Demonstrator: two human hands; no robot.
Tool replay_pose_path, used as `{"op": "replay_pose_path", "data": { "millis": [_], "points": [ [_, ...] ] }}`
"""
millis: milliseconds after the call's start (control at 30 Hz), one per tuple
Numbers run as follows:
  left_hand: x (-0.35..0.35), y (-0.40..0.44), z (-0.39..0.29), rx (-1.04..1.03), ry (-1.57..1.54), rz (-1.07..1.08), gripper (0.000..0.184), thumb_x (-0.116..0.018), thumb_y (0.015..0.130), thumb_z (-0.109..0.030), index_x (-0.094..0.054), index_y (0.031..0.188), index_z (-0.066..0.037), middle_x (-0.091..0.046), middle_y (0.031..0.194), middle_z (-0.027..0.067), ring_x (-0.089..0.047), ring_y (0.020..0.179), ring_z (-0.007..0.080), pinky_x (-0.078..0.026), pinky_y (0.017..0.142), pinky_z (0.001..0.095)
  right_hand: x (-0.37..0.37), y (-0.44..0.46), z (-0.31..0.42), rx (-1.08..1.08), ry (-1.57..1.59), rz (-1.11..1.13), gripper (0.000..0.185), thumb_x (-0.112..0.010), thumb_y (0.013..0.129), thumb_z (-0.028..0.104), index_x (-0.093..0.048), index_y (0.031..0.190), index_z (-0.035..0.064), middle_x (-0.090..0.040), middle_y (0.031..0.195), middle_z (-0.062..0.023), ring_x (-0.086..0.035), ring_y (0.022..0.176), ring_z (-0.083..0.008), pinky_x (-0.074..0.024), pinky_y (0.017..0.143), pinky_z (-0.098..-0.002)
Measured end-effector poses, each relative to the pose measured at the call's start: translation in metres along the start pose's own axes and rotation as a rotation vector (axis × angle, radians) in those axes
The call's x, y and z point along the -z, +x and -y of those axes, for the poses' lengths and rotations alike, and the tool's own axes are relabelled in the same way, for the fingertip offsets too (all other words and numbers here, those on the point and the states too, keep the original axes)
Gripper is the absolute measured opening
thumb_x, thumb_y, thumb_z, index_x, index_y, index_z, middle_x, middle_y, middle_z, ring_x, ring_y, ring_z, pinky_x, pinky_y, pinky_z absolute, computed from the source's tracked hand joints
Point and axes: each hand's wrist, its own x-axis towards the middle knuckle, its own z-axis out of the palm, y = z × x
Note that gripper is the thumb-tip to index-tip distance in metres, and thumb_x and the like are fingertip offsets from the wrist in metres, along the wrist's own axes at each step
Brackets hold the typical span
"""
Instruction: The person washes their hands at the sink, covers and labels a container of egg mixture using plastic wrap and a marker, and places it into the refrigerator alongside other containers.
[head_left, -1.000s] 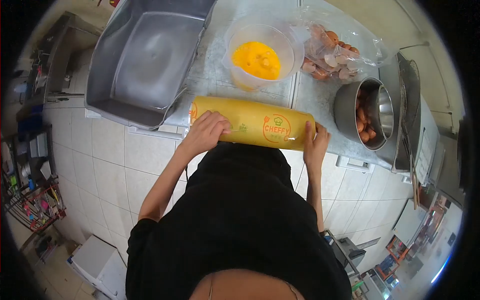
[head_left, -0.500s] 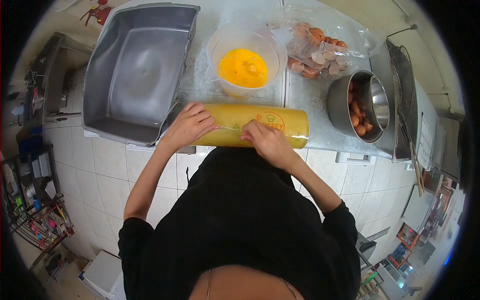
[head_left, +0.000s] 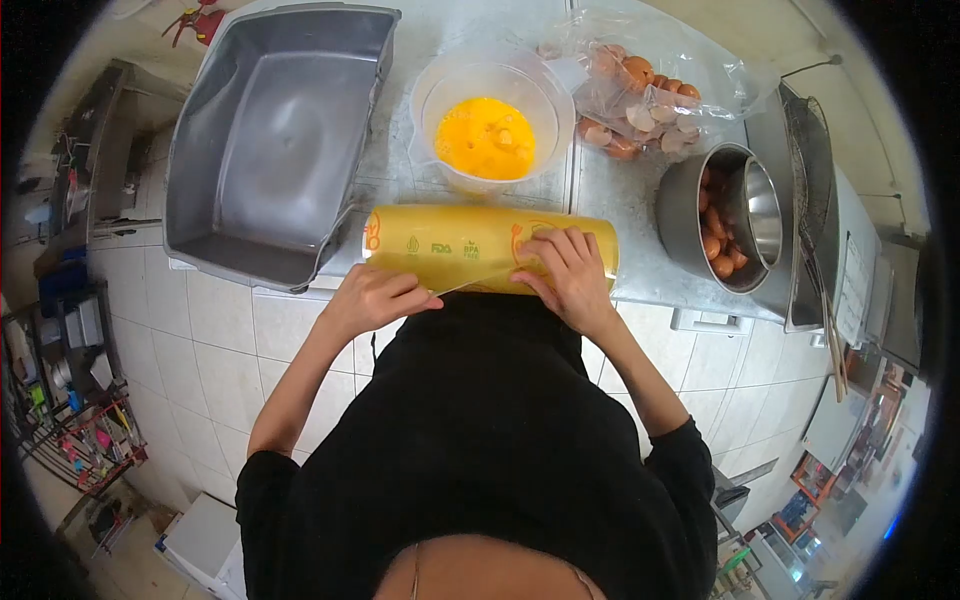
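Note:
A yellow roll of cling film (head_left: 450,235) lies crosswise at the front edge of the metal table, printed with orange and green marks. My left hand (head_left: 380,300) is below the roll's left part, its fingers closed in a pinch on the film's loose edge. From there a thin strip of clear film runs up toward the right. Over the right part of the roll is my right hand (head_left: 568,275), its fingers spread on the roll and its thumb by the film edge. Beyond the roll stands a clear plastic jug (head_left: 425,100) with beaten-looking yellow egg (head_left: 485,140) inside.
A large grey plastic tub (head_left: 285,150) stands at the left of the table (head_left: 620,210). At the back right, a clear bag (head_left: 650,95) holds eggshells. A metal pot (head_left: 685,205) with brown eggs and a steel bowl sits at the right.
My left hand has moved down toward my body, drawing the film edge off the roll. My right hand has shifted right, and its fingers have spread over the roll.

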Motion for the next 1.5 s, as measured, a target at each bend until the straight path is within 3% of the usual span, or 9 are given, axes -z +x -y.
{"op": "replay_pose_path", "data": {
  "millis": [267,533,767,933,1133,1200,1267,1367,1500],
  "points": [
    [0.002,-0.005,-0.018,0.002,0.007,0.027,0.031,-0.067,0.065,-0.028,-0.043,0.057,-0.01,-0.038,0.05,0.0011,-0.046,0.043,0.0159,-0.034,0.037,0.0285,-0.011,-0.018,0.001,0.069,0.014,0.019,0.021,-0.064,0.062,0.009,-0.051,0.078,0.0059,-0.051,0.071,-0.0058,-0.048,0.072,-0.0233,-0.039,0.062,-0.0321],
    [0.011,0.002,-0.043,0.019,-0.073,0.036,0.027,-0.066,0.066,-0.025,-0.045,0.057,-0.011,-0.04,0.051,0.0014,-0.046,0.043,0.0156,-0.035,0.038,0.0288,0.038,-0.02,-0.014,0.007,0.033,0.115,0.023,-0.064,0.064,0.016,-0.051,0.081,0.0063,-0.05,0.078,-0.007,-0.047,0.075,-0.0246,-0.039,0.065,-0.0327],
    [0.014,-0.001,-0.038,0.083,0.001,-0.051,0.02,-0.065,0.066,-0.021,-0.048,0.064,-0.011,-0.044,0.056,-0.0002,-0.049,0.048,0.0138,-0.04,0.04,0.0278,0.025,-0.026,-0.047,0.163,-0.006,-0.04,0.02,-0.062,0.062,0.006,-0.054,0.08,0.0046,-0.052,0.078,-0.0077,-0.05,0.081,-0.025,-0.0411,0.069,-0.0378],
    [0.026,-0.002,-0.059,-0.018,0.038,0.071,0.015,-0.062,0.067,-0.019,-0.049,0.066,-0.011,-0.042,0.056,-0.0005,-0.048,0.048,0.0108,-0.04,0.04,0.0242,0.019,-0.032,-0.042,0.23,-0.037,-0.3,0.018,-0.058,0.06,-0.008,-0.049,0.073,0.0017,-0.052,0.065,-0.0097,-0.054,0.064,-0.0256,-0.0482,0.07,-0.039],
    [0.063,0.012,-0.071,-0.124,0.202,-0.108,0.019,-0.065,0.066,-0.022,-0.049,0.065,-0.013,-0.033,0.052,-0.0018,-0.038,0.043,0.0076,-0.03,0.036,0.0199,0.052,-0.008,-0.018,0.276,-0.053,-0.521,0.017,-0.045,0.066,-0.014,-0.047,0.075,0.0005,-0.051,0.062,-0.01,-0.054,0.057,-0.0227,-0.05,0.068,-0.0453],
    [0.083,0.018,-0.08,-0.157,0.251,-0.167,0.02,-0.066,0.066,-0.023,-0.049,0.065,-0.012,-0.031,0.051,-0.002,-0.035,0.042,0.0076,-0.028,0.035,0.0192,0.071,0.001,-0.006,0.253,-0.048,-0.58,0.026,-0.056,0.055,-0.011,-0.051,0.074,0.0053,-0.05,0.061,-0.0064,-0.055,0.058,-0.0221,-0.052,0.067,-0.0382],
    [0.106,0.024,-0.089,-0.148,0.286,-0.224,0.02,-0.064,0.069,-0.026,-0.051,0.066,-0.012,-0.029,0.051,-0.0027,-0.032,0.043,0.0072,-0.023,0.035,0.0189,0.088,0.001,0.0,0.263,-0.09,-0.593,0.023,-0.059,0.051,-0.009,-0.054,0.068,0.0052,-0.049,0.065,-0.006,-0.054,0.055,-0.0225,-0.0476,0.05,-0.0309],
    [0.134,0.033,-0.091,-0.266,0.455,-0.443,0.02,-0.061,0.073,-0.028,-0.052,0.068,-0.011,-0.027,0.051,-0.0033,-0.031,0.042,0.0074,-0.021,0.035,0.0191,0.12,0.017,0.015,0.357,-0.082,-0.634,0.02,-0.062,0.051,-0.006,-0.055,0.068,0.003,-0.05,0.071,-0.0081,-0.051,0.054,-0.0208,-0.0422,0.045,-0.0282],
    [0.18,0.042,-0.067,-0.386,0.769,-0.521,0.024,-0.059,0.075,-0.027,-0.057,0.068,-0.005,-0.047,0.052,0.0009,-0.039,0.043,0.0112,-0.024,0.036,0.0223,0.156,0.057,0.034,0.473,-0.167,-0.792,0.017,-0.061,0.058,-0.004,-0.059,0.074,0.0008,-0.054,0.076,-0.0098,-0.053,0.056,-0.0186,-0.0431,0.047,-0.025]
  ]
}}
